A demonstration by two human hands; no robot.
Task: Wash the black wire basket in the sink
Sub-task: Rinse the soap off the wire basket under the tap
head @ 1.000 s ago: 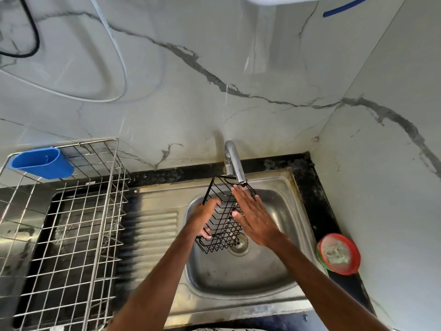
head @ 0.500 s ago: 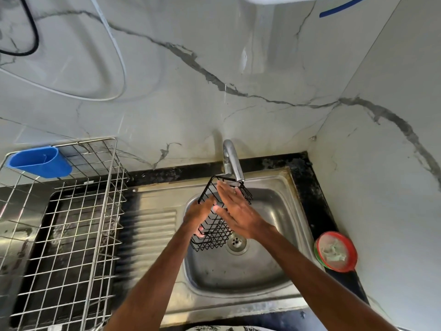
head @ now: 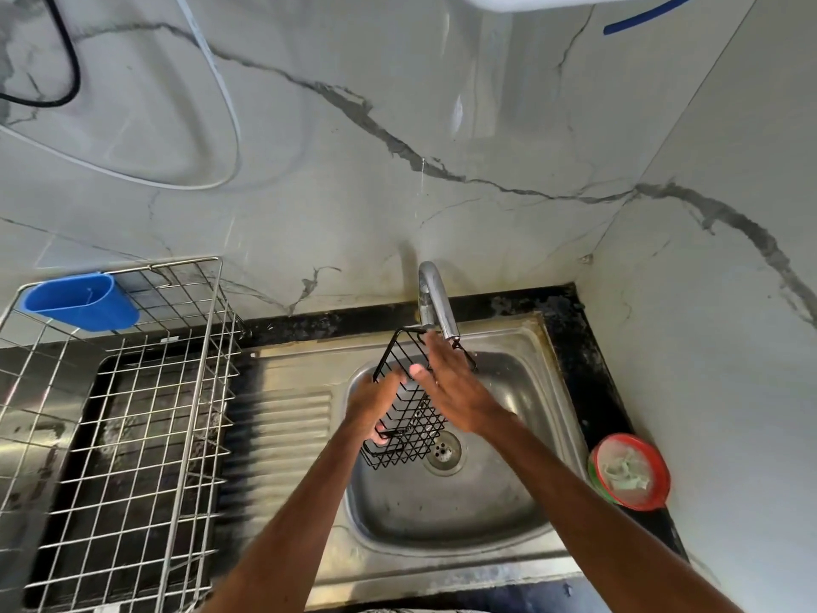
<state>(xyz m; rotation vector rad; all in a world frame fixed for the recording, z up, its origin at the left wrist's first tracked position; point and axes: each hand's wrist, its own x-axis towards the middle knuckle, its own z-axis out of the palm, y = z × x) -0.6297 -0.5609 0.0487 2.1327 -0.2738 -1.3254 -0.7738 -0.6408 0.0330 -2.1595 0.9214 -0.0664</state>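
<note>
A black wire basket (head: 409, 440) hangs tilted over the steel sink (head: 442, 515), its upper rim just under the chrome tap (head: 435, 303). My left hand (head: 373, 402) grips its left side, fingers curled around the wires. My right hand (head: 455, 387) lies flat with fingers stretched out against the basket's upper right face, covering part of it. The drain (head: 443, 451) shows just right of the basket's lower corner.
A steel wire dish rack (head: 132, 418) stands on the left with a blue plastic cup (head: 79, 303) clipped to its back corner. A red and green lidded dish (head: 630, 471) sits on the black counter right of the sink. Marble walls close in behind and right.
My right hand has slid up and left along the basket toward the tap. The left hand keeps its grip, and the basket has tipped slightly.
</note>
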